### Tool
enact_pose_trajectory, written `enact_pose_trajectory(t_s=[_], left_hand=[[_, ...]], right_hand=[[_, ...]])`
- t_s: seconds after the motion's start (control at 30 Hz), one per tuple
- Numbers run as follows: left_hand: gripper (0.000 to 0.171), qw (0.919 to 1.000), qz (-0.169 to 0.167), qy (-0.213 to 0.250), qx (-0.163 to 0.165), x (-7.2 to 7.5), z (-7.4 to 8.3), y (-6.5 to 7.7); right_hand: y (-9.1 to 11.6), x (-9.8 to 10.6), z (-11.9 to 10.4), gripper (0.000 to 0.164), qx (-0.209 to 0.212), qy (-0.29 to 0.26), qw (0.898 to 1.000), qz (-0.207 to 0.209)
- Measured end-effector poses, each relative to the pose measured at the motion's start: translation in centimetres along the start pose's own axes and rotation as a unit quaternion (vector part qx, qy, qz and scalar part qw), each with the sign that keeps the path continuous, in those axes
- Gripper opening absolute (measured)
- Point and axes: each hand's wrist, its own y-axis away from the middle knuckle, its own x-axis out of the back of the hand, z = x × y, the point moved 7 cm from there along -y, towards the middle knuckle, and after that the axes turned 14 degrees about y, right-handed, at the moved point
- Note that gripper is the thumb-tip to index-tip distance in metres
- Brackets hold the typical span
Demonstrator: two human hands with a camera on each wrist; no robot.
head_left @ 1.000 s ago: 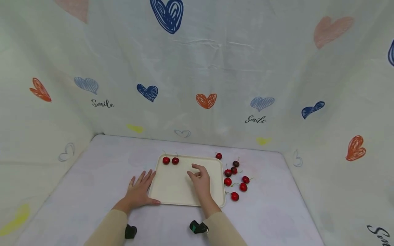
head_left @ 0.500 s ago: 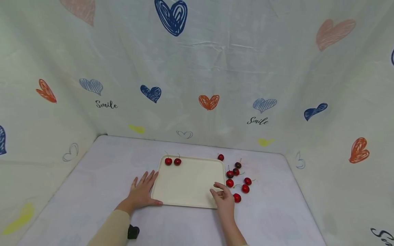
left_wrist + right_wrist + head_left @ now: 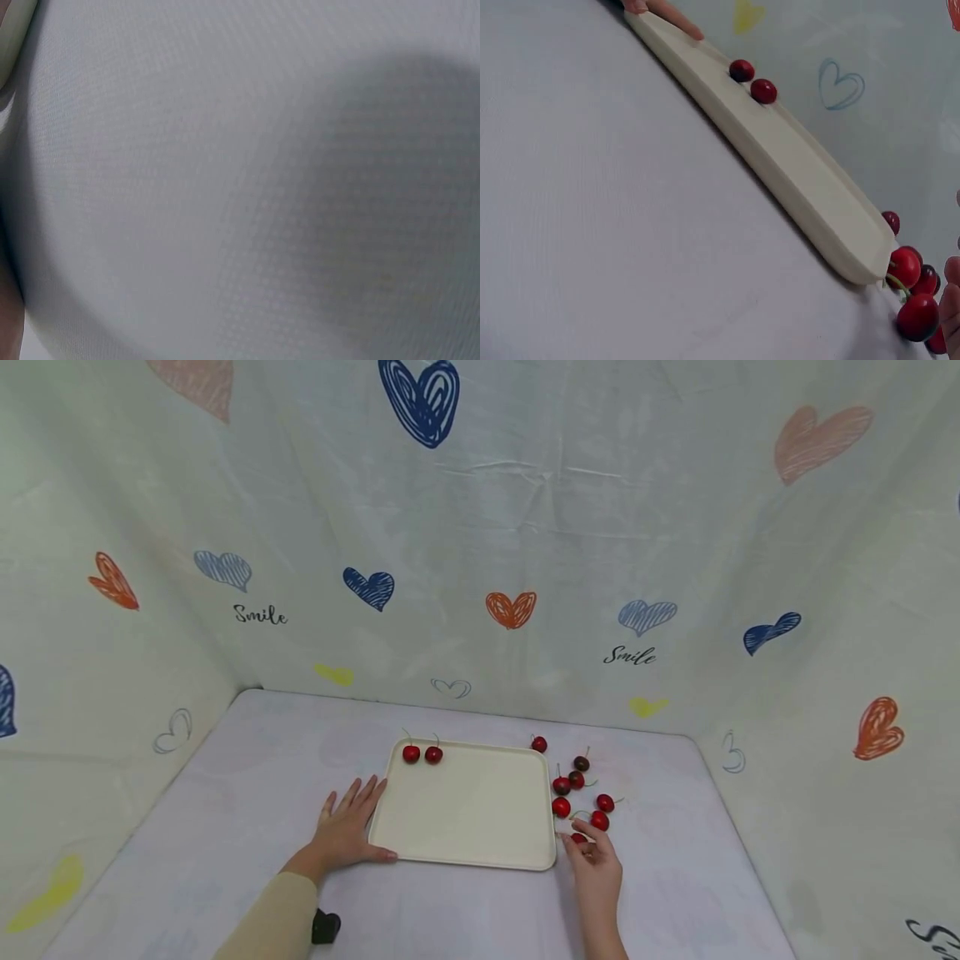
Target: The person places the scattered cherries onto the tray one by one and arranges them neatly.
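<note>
My left hand point(image 3: 347, 833) lies with fingers spread at the left end of a cream rectangular tray point(image 3: 465, 806), fingertips at its side and thumb at the near corner. Two red cherries point(image 3: 433, 755) with stems sit in the tray's far left corner. Just off the tray's near right corner, my right hand point(image 3: 597, 864) has thumb and index finger apart around a cherry point(image 3: 578, 838), partly hidden by the fingers. In the right wrist view, fingertips point(image 3: 952, 289) show at the right edge beside a cherry point(image 3: 919, 316) with a green stem.
Several more cherries point(image 3: 562, 785) lie scattered on the white cloth point(image 3: 667, 860) right of the tray. A dark object point(image 3: 325, 927) is by the left sleeve. Behind the table hangs a pale curtain point(image 3: 570, 543) with printed hearts. Cloth fills most of the left wrist view.
My right hand has moved from over the tray, past its right edge, to the nearest cherry at the right. The left hand has stayed at the tray's left end.
</note>
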Motion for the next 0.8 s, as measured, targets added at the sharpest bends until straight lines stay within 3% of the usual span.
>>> enact_pose_trajectory(t_s=[0.2, 0.5, 0.8], left_hand=[[0.128, 1.0000, 0.001, -0.001, -0.004, -0.1, 0.0, 0.0], [0.127, 0.9999, 0.006, 0.001, -0.011, -0.1, 0.1, 0.0], [0.128, 0.9999, 0.008, -0.008, -0.011, -0.1, 0.0, 0.1]], right_hand=[[-0.3, 0.8, 1.6, 0.032, -0.008, 0.038, 0.999, 0.027], [-1.3, 0.4, 3.0, 0.030, 0.040, 0.101, 0.994, -0.010], [-1.8, -0.1, 3.5, 0.029, 0.041, 0.118, 0.992, -0.022]])
